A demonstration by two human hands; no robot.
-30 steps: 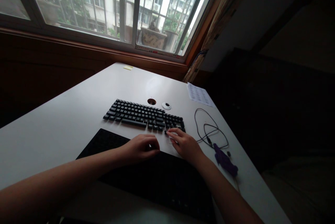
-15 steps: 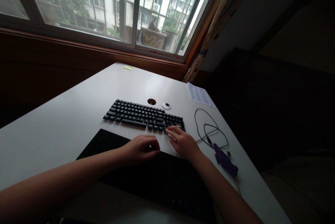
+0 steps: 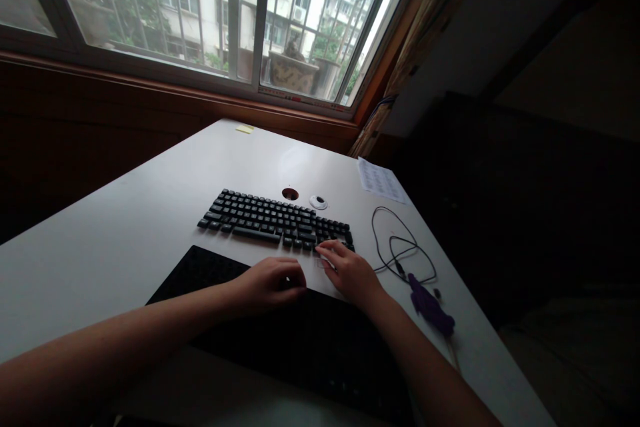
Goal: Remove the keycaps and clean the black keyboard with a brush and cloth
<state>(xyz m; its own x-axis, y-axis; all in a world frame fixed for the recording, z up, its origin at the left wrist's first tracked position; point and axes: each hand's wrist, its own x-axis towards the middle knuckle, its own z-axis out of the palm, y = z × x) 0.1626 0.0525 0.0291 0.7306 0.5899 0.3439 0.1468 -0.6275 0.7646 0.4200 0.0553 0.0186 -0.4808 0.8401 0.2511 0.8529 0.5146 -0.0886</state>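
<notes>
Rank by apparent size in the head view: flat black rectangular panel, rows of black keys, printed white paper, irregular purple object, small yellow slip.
1. Flat black rectangular panel
2. Rows of black keys, together
3. Printed white paper and irregular purple object: too alike to rank
4. Small yellow slip

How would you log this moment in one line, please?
left hand: curled, over black board; right hand: at right-end keys; cable: looped

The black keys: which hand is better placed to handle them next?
Probably the right hand: its fingers are at the black keys; the left hand curls over the dark pad, apart from them.
</notes>
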